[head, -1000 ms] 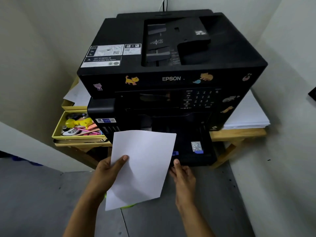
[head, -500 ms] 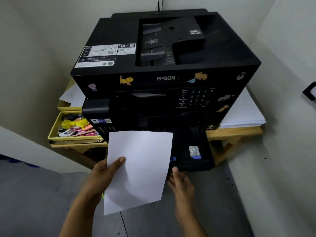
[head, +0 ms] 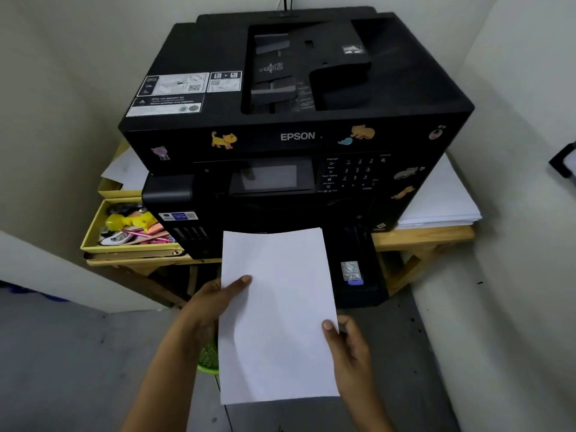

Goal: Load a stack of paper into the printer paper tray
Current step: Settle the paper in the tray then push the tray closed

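Now both hands grip the paper (head: 276,313), left hand (head: 207,302) and right hand (head: 349,342) pinching its side edges, just in front of the printer (head: 296,135) over the open tray (head: 361,272); keep edges square, feed flat.

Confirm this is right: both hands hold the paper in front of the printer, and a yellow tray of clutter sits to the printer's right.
One slip: the head view shows the yellow tray on the left of the printer, not the right. Both the left hand and the right hand do hold the paper.
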